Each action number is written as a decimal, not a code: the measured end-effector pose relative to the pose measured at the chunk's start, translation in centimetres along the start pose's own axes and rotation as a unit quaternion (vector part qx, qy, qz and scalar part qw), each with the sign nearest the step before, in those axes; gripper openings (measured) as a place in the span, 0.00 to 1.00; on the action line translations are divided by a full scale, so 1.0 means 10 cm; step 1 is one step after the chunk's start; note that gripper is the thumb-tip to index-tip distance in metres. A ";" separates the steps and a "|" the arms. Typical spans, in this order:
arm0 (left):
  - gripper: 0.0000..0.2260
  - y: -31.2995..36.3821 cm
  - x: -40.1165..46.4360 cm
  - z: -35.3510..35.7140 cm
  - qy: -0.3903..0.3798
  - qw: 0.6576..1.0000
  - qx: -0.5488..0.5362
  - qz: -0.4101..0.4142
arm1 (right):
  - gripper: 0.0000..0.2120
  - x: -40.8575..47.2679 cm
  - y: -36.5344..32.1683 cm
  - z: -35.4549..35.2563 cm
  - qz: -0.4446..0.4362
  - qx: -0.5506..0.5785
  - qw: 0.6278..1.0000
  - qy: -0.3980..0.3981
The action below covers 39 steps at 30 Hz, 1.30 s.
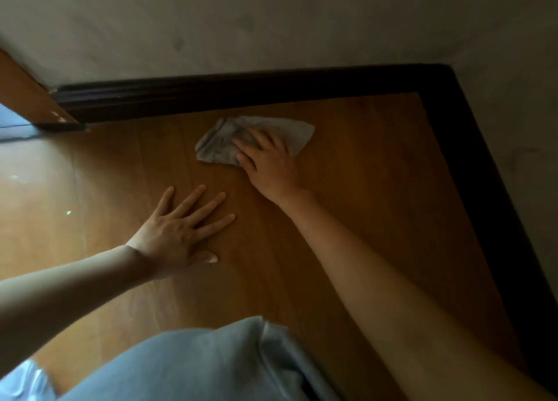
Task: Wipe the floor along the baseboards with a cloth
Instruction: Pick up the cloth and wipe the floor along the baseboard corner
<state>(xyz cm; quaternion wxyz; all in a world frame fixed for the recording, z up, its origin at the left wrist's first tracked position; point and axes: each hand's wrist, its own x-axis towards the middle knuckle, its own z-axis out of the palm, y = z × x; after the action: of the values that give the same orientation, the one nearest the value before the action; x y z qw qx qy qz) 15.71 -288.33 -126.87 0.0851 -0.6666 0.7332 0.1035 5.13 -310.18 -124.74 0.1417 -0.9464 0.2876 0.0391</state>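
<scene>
Floor (pixel 347 219): orange-brown wood-look boards, seams running from 6 toward 12 o'clock; glare and pale specks at 9 o'clock.

Baseboard (pixel 241 94): dark brown, along the foot of the wall at 12 o'clock, turning at a corner near 1 o'clock and running down the 3 o'clock side to 5 o'clock.

Walls (pixel 271 23): pale, smudged, above both baseboard runs.

Cloth (pixel 265 129): grey, crumpled, flat on the floor at 12 o'clock, near the baseboard but apart from it. Long axis lies roughly 9 to 3 o'clock; pointed tip toward 3 o'clock, bunched end toward 9.

Right hand (pixel 268 165): palm down on the cloth's near edge, fingers spread and pressing it to the floor, not curled round it.

Left hand (pixel 184 225): flat on the bare floor toward 8 o'clock of the cloth, fingers straight and splayed, holding nothing, well apart from the cloth.

Door (pixel 33 98): wooden, at 10 o'clock, its lower edge meeting the baseboard's end.

Light blue garment (pixel 196 364): at 6 o'clock, on the person's leg.
</scene>
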 end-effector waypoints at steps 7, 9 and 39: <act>0.33 0.01 0.02 0.05 0.020 1.000 -0.006 0.009 | 0.26 -0.44 0.47 -0.19 0.039 -0.033 0.999 -0.005; 0.33 0.01 0.02 0.06 0.032 0.999 -0.008 0.014 | 0.28 -0.63 0.59 -0.21 0.056 -0.041 0.998 -0.006; 0.28 0.90 -0.31 -1.17 -0.136 0.958 -0.165 -0.193 | 0.03 -1.95 -0.30 -1.24 0.249 0.178 0.949 0.078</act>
<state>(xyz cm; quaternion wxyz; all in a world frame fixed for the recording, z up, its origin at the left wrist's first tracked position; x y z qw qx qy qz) 7.16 -287.67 -114.46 0.0909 -0.7800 0.5449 0.2940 -9.52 -301.04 -109.09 0.2707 -0.8042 0.5265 -0.0530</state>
